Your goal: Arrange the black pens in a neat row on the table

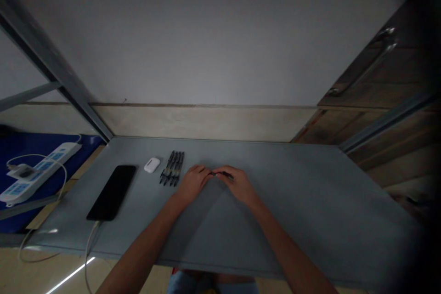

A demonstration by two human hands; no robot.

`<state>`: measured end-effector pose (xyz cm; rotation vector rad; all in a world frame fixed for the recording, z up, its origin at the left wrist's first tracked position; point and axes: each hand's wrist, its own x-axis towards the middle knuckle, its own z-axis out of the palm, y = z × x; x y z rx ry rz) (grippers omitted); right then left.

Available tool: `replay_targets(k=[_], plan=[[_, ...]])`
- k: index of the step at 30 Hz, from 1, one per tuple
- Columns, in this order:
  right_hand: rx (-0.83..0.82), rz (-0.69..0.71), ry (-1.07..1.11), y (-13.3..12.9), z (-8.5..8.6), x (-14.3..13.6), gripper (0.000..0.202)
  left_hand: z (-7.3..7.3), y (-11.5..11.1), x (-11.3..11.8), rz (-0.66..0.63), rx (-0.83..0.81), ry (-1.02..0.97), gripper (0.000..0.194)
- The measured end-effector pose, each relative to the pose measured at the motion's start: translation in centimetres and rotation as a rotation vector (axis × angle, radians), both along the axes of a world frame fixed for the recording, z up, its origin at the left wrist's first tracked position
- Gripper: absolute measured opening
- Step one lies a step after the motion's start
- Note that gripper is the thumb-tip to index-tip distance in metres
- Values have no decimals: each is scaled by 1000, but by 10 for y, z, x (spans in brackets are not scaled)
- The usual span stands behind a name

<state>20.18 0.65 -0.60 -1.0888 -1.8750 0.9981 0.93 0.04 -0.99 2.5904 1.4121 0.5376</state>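
Near the middle of the grey table, my left hand (193,183) and my right hand (238,183) meet at a dark pen (223,174). Its left end is pinched in the fingertips of my left hand, and my right hand's fingers close round the other part. The pen lies roughly level, partly hidden by the fingers. Just left of my left hand, several black pens (172,168) lie side by side on the table, with a white earphone case (152,165) further left.
A black phone (112,193) with a white cable lies on the table (310,202) at the left. Beyond the left edge, a white power strip (40,173) rests on a blue surface. Metal posts rise at both sides, and a wall stands behind.
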Motion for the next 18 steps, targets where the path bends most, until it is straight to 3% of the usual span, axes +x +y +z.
replay_targets(k=[7, 18], plan=[[56, 37, 59, 1, 2, -1, 20, 1, -3, 1, 47, -61, -40, 34], [-65, -15, -75, 2, -4, 0, 33, 5, -8, 4, 54, -103, -61, 31]])
